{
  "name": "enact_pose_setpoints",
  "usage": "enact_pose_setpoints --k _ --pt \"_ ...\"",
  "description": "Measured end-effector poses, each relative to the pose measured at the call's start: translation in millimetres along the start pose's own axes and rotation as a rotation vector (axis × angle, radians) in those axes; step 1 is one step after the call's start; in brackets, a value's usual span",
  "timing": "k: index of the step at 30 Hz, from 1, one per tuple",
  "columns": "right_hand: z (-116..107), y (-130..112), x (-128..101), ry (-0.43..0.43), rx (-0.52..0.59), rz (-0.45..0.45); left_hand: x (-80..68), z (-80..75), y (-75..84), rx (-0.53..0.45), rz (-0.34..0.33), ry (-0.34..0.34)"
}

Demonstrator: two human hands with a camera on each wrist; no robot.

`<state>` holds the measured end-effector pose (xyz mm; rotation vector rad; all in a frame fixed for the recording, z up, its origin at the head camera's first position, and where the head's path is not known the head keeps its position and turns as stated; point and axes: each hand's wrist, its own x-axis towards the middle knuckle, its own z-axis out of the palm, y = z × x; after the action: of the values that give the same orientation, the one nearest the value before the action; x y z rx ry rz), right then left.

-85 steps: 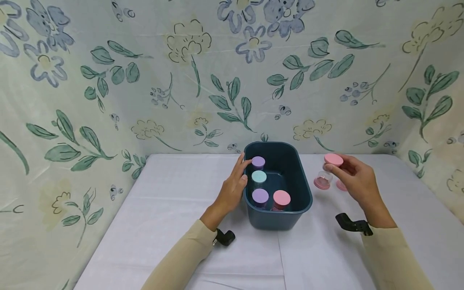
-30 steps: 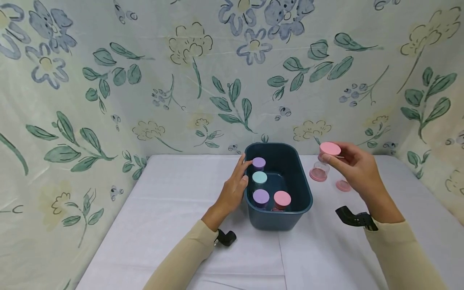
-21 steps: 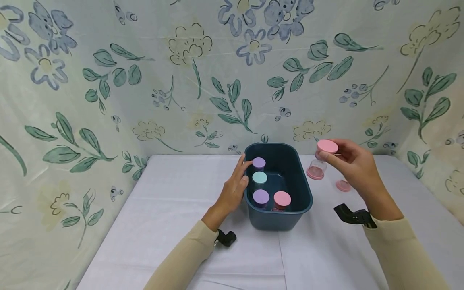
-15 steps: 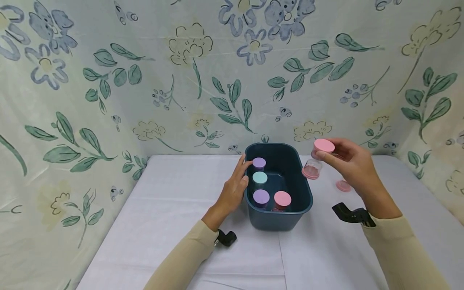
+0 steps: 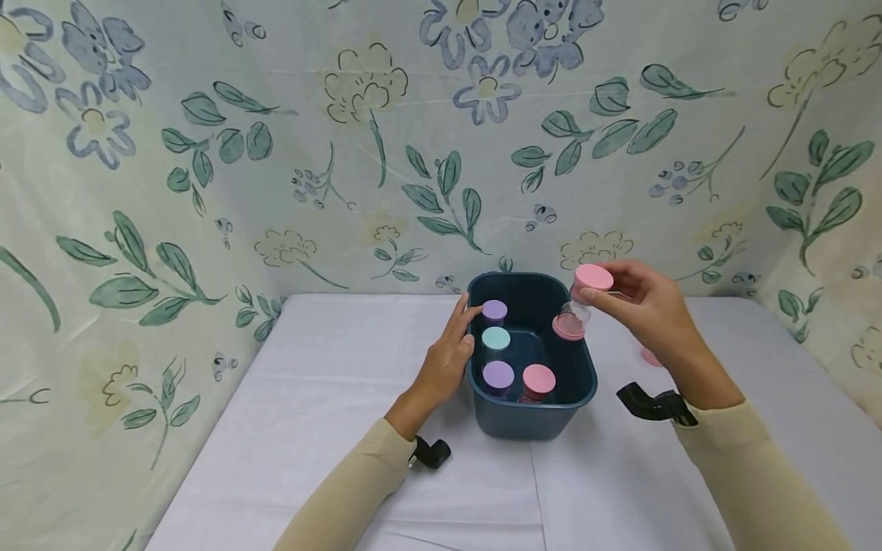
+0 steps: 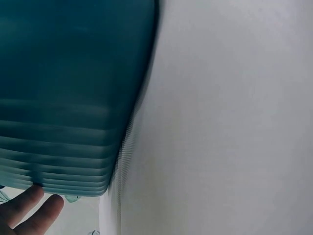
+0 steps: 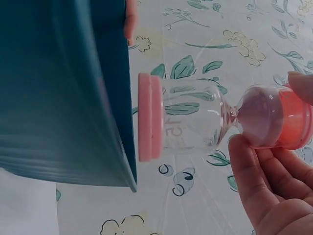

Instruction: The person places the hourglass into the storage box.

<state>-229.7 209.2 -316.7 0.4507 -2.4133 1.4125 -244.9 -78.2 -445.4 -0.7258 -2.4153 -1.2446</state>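
Observation:
Over the right side of the dark blue bin (image 5: 534,421), my right hand (image 5: 651,317) pinches a sand timer (image 7: 195,117) by its upper pink end. The timer stands roughly upright, slightly tilted, its clear lower bulb and pink base overlapping the bin's opening in the head view. Pink sand shows in its upper bulb in the right wrist view. My left hand (image 5: 441,363) rests at the bin's left rim with fingers extended, one fingertip reaching over the edge. Inside the bin stand purple-capped timers (image 5: 498,376), a mint-capped timer (image 5: 496,339) and a pink-capped timer (image 5: 538,380).
On the white-covered table (image 5: 344,367), a pink-ended thing (image 5: 650,357) lies partly hidden behind my right hand. A floral cloth (image 5: 386,207) hangs behind the table and along its sides. Black wrist-worn cameras (image 5: 430,453) sit at both cuffs.
My right hand has lifted the pink sand timer and carried it left, from beside the bin to over its right side. My left hand has stayed at the rim.

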Motion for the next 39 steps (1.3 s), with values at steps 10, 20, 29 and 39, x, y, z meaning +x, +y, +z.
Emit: enact_pose_setpoints --k 10,20,29,39 --pt "13.0 -4.8 5.1 -0.054 0.064 -0.037 0.0 0.4 -0.7 -0.006 -0.005 -0.004" --pt "22.9 1.9 6.6 -0.120 0.063 -0.025 -0.4 -1.0 1.0 -0.005 0.009 -0.004" --pt "29.4 9.7 7.0 -0.198 -0.008 -0.014 -0.7 -0.1 -0.5 -0.007 0.008 -0.004" --pt "36.5 12.9 5.6 -0.227 -0.025 -0.015 -0.9 -0.1 -1.0 -0.012 0.019 0.001"
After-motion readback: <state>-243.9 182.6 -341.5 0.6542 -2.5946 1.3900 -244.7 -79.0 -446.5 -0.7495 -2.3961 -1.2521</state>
